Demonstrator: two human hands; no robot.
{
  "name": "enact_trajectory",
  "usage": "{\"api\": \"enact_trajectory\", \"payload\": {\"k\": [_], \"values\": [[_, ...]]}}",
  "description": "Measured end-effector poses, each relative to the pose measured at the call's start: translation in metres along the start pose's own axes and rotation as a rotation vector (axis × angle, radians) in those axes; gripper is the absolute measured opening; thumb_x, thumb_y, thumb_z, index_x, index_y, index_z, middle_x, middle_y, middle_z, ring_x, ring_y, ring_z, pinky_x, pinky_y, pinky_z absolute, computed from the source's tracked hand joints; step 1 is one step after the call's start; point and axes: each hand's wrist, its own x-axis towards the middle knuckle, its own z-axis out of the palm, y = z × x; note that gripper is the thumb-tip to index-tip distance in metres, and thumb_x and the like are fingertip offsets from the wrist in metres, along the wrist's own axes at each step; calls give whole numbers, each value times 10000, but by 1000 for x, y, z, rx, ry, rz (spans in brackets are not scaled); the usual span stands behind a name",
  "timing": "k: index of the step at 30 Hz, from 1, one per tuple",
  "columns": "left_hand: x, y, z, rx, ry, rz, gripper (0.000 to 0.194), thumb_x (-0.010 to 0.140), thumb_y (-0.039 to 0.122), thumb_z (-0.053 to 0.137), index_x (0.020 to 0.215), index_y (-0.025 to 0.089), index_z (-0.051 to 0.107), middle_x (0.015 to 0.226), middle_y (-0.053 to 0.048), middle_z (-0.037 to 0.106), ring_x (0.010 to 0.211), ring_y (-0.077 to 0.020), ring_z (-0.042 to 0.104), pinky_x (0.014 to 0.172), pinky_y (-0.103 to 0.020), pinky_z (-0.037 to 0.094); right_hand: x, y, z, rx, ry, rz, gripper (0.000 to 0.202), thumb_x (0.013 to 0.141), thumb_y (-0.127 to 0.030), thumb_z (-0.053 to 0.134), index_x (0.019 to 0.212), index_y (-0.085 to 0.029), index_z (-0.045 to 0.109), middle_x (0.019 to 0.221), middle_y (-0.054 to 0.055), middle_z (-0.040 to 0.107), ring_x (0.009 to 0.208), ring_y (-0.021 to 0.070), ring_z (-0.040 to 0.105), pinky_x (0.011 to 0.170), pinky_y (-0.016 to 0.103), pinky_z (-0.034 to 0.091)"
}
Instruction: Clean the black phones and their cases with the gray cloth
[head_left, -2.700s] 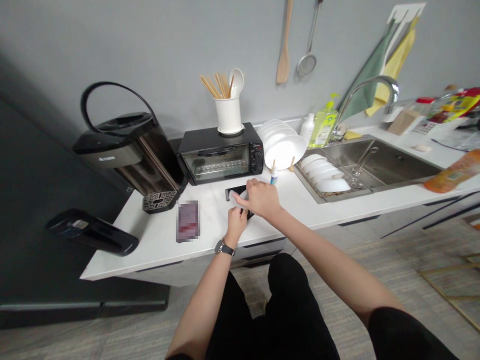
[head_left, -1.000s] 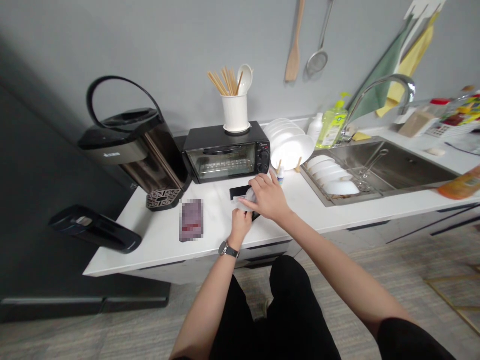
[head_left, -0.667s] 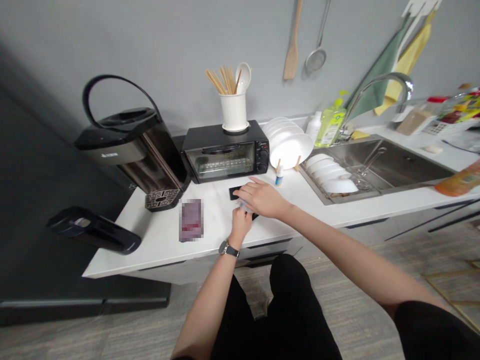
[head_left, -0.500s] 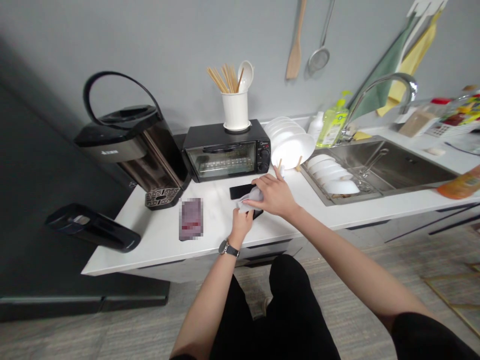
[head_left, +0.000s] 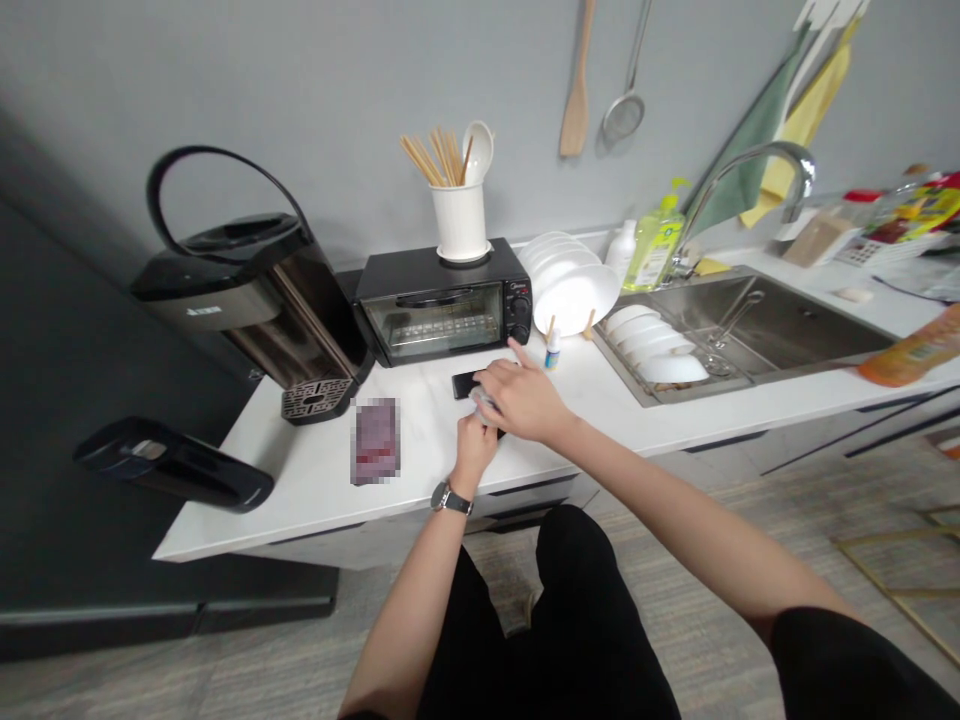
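Note:
My left hand (head_left: 476,447), a dark watch (head_left: 450,497) at its wrist, is closed low over the counter. What its fingers grip is mostly hidden. Against its top my right hand (head_left: 519,398) presses a crumpled pale grey cloth (head_left: 484,408), with fingers bent and the index finger sticking out. Behind the hands lies a flat black object (head_left: 463,385), perhaps a phone, partly covered by my right hand. A bit of something black also shows beneath my right hand. A small white bottle with a blue label (head_left: 553,352) stands just beyond my right hand.
The toaster oven (head_left: 442,325) stands behind the hands, with white plates (head_left: 574,300) beside it. At right is the sink (head_left: 787,340), bowls (head_left: 671,368) at its left. At left are a water dispenser (head_left: 315,330), a lying dark flask (head_left: 180,470) and a blurred-out packet (head_left: 376,440).
My right hand has pressed down over the cloth, so less of it shows. The small bottle has come into clear view. The whole scene has shifted slightly left.

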Motion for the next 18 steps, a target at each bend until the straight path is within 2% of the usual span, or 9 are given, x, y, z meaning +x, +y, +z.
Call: {"api": "enact_trajectory", "payload": {"k": [3,5,8,11,13,15,16,18], "values": [[-1,8,-3,-12,-24,15,229,933,187,594,744,173,722,706,-89,755,674,-195,709,689,-280,496,-15,12,-1,5,65,248,439,1020,-570,540,1012,-164,706,973,111,740,970,283,662,1117,479,397],[-3,11,-8,-38,-43,26,188,970,245,613,876,179,762,823,-84,795,746,-188,734,738,-270,512,-26,19,4,72,99,362,448,1035,-576,504,994,-177,703,965,105,743,936,265,673,957,389,464],[-9,8,-19,-164,-72,-22,192,981,318,650,1080,205,769,1023,-61,820,894,-187,757,816,-263,540,-45,30,20,206,150,566,540,1109,-537,311,906,-199,680,804,71,720,778,224,678,708,303,448],[-15,3,-25,-277,-105,-106,186,942,342,703,1017,189,777,964,-45,819,845,-191,753,773,-262,563,-69,41,42,242,158,680,709,1135,-475,76,763,-219,622,605,48,627,604,211,633,614,299,429],[-18,0,-26,-297,-156,-86,174,941,325,702,1020,195,786,993,-47,825,876,-201,762,803,-278,580,-83,43,53,230,157,690,697,1136,-470,90,769,-217,625,627,67,649,632,234,654,657,325,473],[-20,0,-25,-265,-214,-25,186,957,294,677,1087,226,793,1091,-50,828,971,-215,775,884,-302,587,-91,38,60,213,168,686,621,1138,-445,176,871,-191,675,806,117,737,845,276,714,846,395,526],[-21,0,-24,-229,-229,4,202,964,275,664,1115,242,793,1125,-52,826,1001,-220,778,909,-312,587,-93,31,62,196,180,670,570,1136,-415,217,953,-174,701,937,143,767,1013,301,713,989,465,503],[-22,-2,-22,-144,-225,36,207,952,223,650,1091,241,802,1095,-69,832,960,-230,788,885,-321,593,-89,10,65,162,201,593,464,1126,-340,291,1138,-158,717,1178,157,765,1324,329,600,1210,620,310]]}}
